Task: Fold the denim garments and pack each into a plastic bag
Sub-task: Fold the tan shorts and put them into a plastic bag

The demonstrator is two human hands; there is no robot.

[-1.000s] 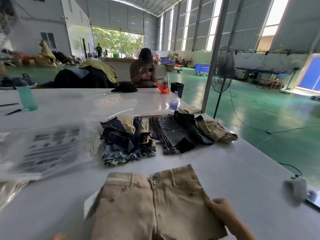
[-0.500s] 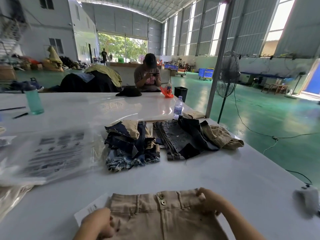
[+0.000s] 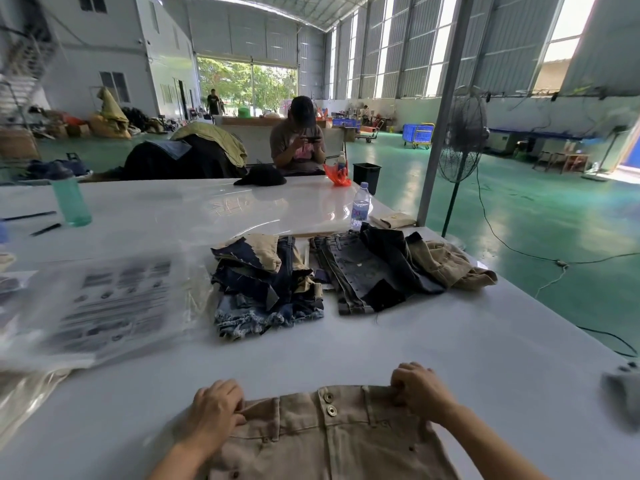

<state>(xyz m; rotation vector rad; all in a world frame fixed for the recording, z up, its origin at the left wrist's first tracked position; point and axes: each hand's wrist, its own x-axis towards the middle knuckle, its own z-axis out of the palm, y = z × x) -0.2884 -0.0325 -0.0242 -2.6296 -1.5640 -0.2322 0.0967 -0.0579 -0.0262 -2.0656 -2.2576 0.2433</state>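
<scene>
Beige denim shorts [image 3: 325, 441] lie flat at the near edge of the white table [image 3: 450, 341], waistband away from me, two metal buttons showing. My left hand [image 3: 216, 408] pinches the waistband at its left corner. My right hand [image 3: 417, 389] grips the waistband at its right corner. Beyond them sits a pile of blue and beige denim shorts [image 3: 266, 289], and to its right a heap of dark and khaki denim garments [image 3: 388, 268]. A stack of printed clear plastic bags [image 3: 104, 303] lies at the left.
A green bottle [image 3: 69, 199] and pens stand far left, a water bottle [image 3: 360, 209] behind the heaps. A person sits at the table's far side holding a phone. A pedestal fan [image 3: 462, 133] and a pillar stand off the right edge. A grey object [image 3: 621, 393] lies near right.
The view tilted up and the shorts slid toward me. My left hand came into view and took the waistband's left corner; my right hand moved from the shorts' side to the waistband's right corner.
</scene>
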